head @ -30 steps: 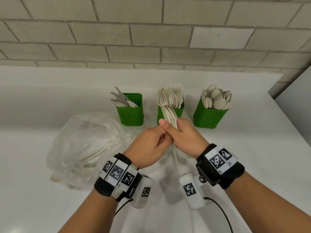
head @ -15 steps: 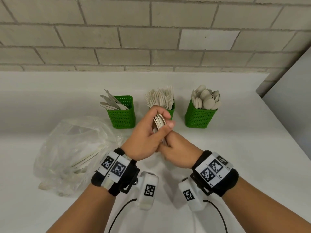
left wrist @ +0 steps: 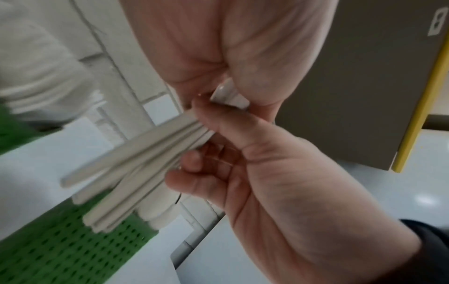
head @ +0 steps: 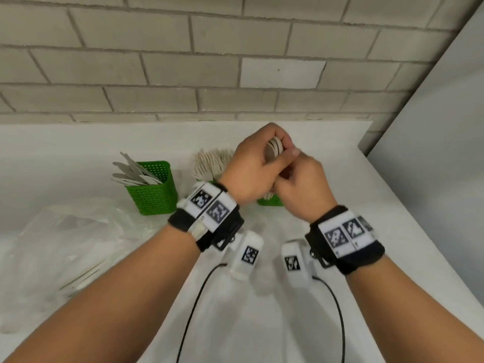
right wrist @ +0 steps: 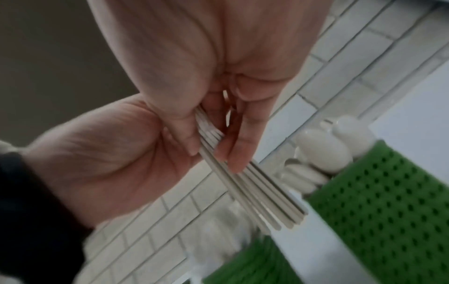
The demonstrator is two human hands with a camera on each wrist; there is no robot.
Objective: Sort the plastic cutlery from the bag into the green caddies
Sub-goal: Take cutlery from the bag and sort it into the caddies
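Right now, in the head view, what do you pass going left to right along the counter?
Clear plastic bag → green perforated caddy of knives → pale plastic forks → left hand → right hand, both gripping a bundle of spoons.

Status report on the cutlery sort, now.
Left hand and right hand both grip the spoon bundle above the spoon caddy. Nothing in the way.

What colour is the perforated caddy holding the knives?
Green caddy, seen best in the head view.
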